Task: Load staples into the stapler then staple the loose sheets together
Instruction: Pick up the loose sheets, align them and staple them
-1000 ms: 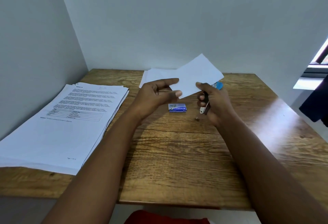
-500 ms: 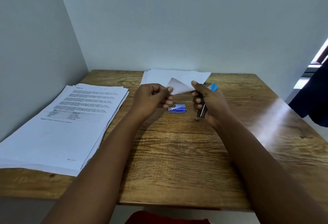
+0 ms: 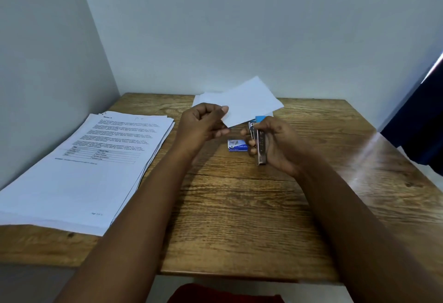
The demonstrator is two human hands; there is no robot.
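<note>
Just above the frame's centre, a smooth white sheet (image 3: 249, 101) is being pinched at its lower corner between the thumb and curled fingers of the left hand (image 3: 203, 125). To its right, a slim metal stapler (image 3: 260, 143) with a blue plastic end is being gripped in the closed fingers of the right hand (image 3: 278, 144), which are hiding most of it. A small blue staple box (image 3: 237, 145) is lying on the grained wooden table (image 3: 239, 206) between the hands; its print is illegible. At left, a printed paper stack (image 3: 91, 158) is being cut off by the frame edge.

soft daylight from the right; glare streak on the table (image 3: 374, 158); wide-angle bending at edges
</note>
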